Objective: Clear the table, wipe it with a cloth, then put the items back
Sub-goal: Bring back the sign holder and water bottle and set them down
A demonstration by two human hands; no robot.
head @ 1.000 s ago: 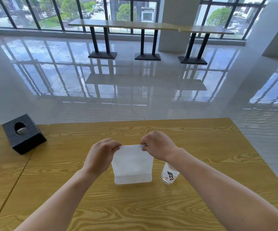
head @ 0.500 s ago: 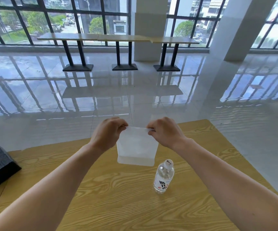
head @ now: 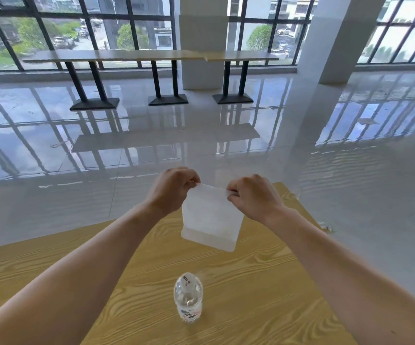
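Note:
A white folded cloth (head: 211, 219) hangs in the air above the far part of the wooden table (head: 263, 282). My left hand (head: 174, 189) pinches its top left corner and my right hand (head: 253, 196) pinches its top right corner. The cloth's lower edge is tilted and floats clear of the tabletop. A small clear water bottle (head: 188, 301) with a white label stands upright on the table, nearer to me than the cloth and between my forearms.
The table's far right corner (head: 286, 188) lies just behind my right hand, with glossy tiled floor beyond. A long bar table (head: 151, 56) on black pedestals runs along the windows. A white pillar (head: 336, 38) rises at the right.
Both hands have carried the cloth farther out toward the table's far right corner. My view has swung right and up, so the black tissue box has left the frame and the bottle appears nearer.

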